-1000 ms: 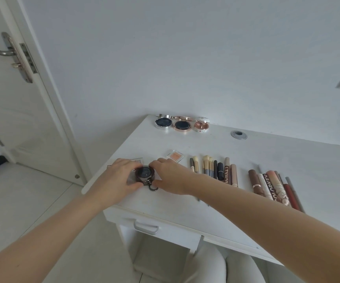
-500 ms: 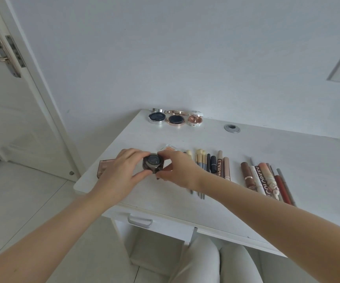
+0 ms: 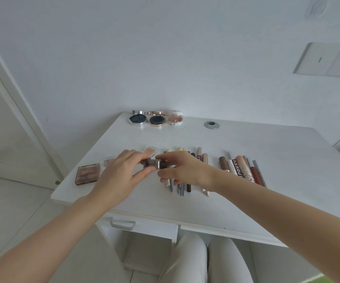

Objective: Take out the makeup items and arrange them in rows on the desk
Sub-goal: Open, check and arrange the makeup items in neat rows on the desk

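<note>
Dark brown compact [image 3: 155, 163], white desk [image 3: 246, 201]

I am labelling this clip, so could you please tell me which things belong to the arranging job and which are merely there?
Part of the job:
- small dark round compact, held between left hand and right hand
- brown rectangular eyeshadow palette
- three open round compacts
- row of brushes and pencils
- row of brown and pink tubes

Merely there:
- grey cable grommet
- white wall socket
- drawer handle

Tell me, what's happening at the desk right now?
Left hand and right hand both grip the dark round compact above the desk. Brushes lie under the right hand.
</note>
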